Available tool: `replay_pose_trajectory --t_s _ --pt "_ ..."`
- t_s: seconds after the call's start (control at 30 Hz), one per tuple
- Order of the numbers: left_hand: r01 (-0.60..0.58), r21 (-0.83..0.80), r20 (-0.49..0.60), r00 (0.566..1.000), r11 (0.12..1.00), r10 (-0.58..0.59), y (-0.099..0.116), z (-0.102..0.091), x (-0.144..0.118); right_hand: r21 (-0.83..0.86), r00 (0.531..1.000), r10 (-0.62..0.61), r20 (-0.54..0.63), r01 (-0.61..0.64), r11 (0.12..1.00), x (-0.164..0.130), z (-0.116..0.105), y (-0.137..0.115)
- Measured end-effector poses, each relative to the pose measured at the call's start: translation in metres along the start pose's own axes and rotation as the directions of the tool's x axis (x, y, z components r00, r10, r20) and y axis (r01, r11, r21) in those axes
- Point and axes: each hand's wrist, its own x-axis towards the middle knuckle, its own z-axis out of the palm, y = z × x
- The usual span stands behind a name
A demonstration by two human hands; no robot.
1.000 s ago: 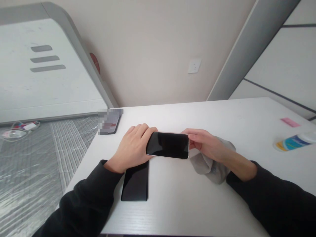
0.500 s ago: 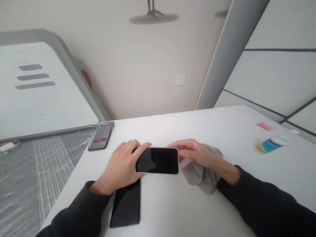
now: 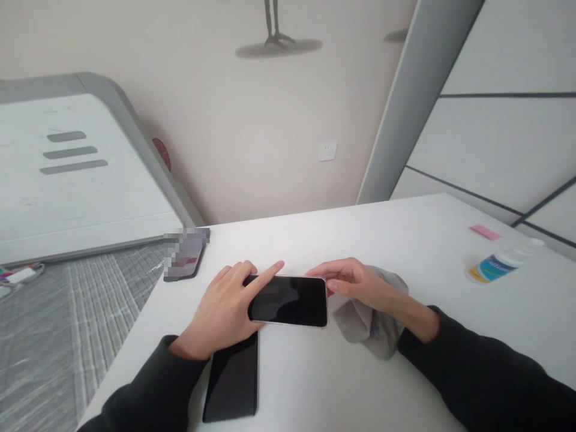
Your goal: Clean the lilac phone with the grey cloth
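Note:
A smartphone point(image 3: 292, 300) with a dark screen lies sideways between my hands, its screen facing up toward me. My left hand point(image 3: 229, 300) is wrapped around its left end, with the index finger stretched along the top edge and its tip lifted off. At the upper right corner, my right hand point(image 3: 353, 282) has its fingers partly behind the phone and the thumb by the short edge. A crumpled grey cloth point(image 3: 375, 327) rests on the table under my right hand and wrist. Below my left wrist lies a second black-screened device point(image 3: 231, 381), partly covered by that hand.
The white table point(image 3: 315, 384) also holds a mirror-like dark phone point(image 3: 186, 258), partly pixelated, at its left edge. To the right are a white bottle point(image 3: 501, 261) with a blue label and a pink strip point(image 3: 485, 232). A wall and wardrobe panels stand behind.
The whole view has shifted slightly, with things sitting a little lower. My left index finger has risen off the phone's top edge, and the phone is tilted slightly differently.

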Motion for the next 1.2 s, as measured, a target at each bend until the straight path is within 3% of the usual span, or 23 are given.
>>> replay_pose_trajectory --t_s 0.33,0.53,1.2 --pt "-0.023 0.015 0.000 1.000 1.000 0.023 0.001 0.001 0.000 -0.139 0.996 0.012 -0.092 -0.025 0.990 -0.001 0.005 -0.003" --pt "-0.074 0.001 -0.012 0.997 0.997 0.074 -0.002 0.002 0.000 -0.103 0.993 0.056 -0.105 -0.067 0.992 -0.002 0.013 -0.003" --pt "-0.138 -0.050 -0.081 0.988 0.989 0.134 -0.009 0.000 0.000 0.059 0.984 0.014 -0.177 -0.004 0.998 -0.004 0.023 0.001"
